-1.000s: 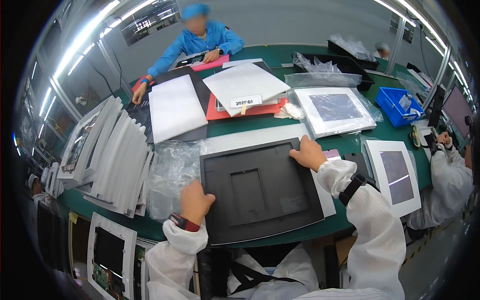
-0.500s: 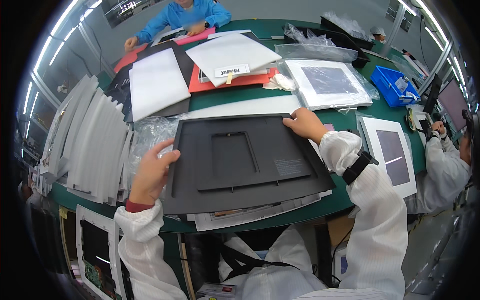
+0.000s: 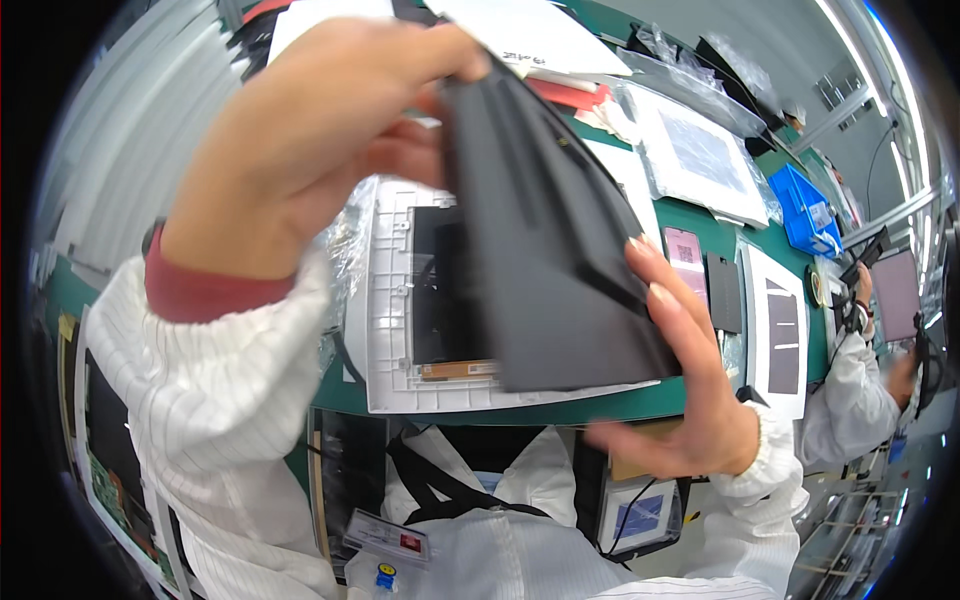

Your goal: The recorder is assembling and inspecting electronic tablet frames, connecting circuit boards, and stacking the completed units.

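A black plastic back cover [image 3: 565, 290] is tipped up steeply over the bench, its near part smeared by motion. My left hand [image 3: 320, 130] grips its upper left edge, thumb over the edge and fingers behind. On the right, my right hand [image 3: 705, 400] has its fingertips against the cover's right edge, while the thumb is spread away below it, touching nothing. Under the cover lies a white plastic frame [image 3: 390, 345] with ribbed edges, holding a dark panel [image 3: 436, 290] and a copper-coloured strip along its lower side. The cover hides the frame's right part.
Stacked white foam sheets [image 3: 150, 130] stand at the left. To the right lie a pink phone-like slab [image 3: 686, 255], a black flat box [image 3: 723, 292] and a white framed panel [image 3: 775, 330]. A blue bin [image 3: 803, 210] sits farther back, near a co-worker's sleeve [image 3: 850, 400].
The black cover has gone from lying nearly flat to tilted steeply, uncovering the white frame's left part. My left hand rose across its upper edge; my right hand slid down toward its lower right corner.
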Demonstrator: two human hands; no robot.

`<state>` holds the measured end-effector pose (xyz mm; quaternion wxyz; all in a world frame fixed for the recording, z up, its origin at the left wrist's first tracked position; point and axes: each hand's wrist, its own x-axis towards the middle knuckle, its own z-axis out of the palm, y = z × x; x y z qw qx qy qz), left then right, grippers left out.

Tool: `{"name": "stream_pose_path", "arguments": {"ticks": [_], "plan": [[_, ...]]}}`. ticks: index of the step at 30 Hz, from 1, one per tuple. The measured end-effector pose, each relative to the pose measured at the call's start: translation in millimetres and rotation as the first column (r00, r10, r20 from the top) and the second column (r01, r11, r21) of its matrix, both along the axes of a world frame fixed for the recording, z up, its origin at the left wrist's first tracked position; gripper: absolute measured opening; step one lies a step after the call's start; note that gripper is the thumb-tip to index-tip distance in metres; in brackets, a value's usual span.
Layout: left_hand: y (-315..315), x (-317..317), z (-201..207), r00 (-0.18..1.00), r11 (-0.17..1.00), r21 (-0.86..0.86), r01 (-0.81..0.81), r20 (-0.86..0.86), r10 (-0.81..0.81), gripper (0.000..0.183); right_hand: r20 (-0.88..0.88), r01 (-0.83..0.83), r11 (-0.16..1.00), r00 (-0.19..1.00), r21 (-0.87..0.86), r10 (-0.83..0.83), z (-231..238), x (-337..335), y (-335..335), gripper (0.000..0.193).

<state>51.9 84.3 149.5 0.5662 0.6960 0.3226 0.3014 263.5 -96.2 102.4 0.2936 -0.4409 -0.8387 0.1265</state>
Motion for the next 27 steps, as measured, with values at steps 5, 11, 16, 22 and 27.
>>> {"name": "stream_pose_path", "arguments": {"ticks": [5, 11, 16, 22, 27], "plan": [[-14, -9, 25, 0.986, 0.985, 0.054, 0.166, -0.006, -0.166, 0.027, -0.197, 0.171, 0.977, 0.970, 0.124, -0.144, -14, -7, 1, 0.059], [-22, 14, 9, 0.957, 0.998, 0.070, -0.005, 0.289, -0.015, 0.044, -0.242, 0.390, 0.920, 0.897, 0.042, -0.369, -8, 8, -18, 0.049], [-10, 22, -4, 0.915, 0.999, -0.042, 0.017, 0.403, 0.002, 0.035, -0.346, 0.471, 0.881, 0.821, -0.042, -0.455, -5, 14, -25, 0.038], [-7, 22, -3, 0.923, 0.991, -0.131, 0.012, 0.382, 0.039, 0.046, -0.311, 0.421, 0.906, 0.855, -0.049, -0.414, -3, 19, -23, 0.036], [8, 22, -14, 0.962, 0.994, -0.084, -0.063, 0.262, 0.083, 0.040, -0.336, 0.310, 0.950, 0.900, 0.042, -0.279, 12, 12, -2, 0.049]]}}
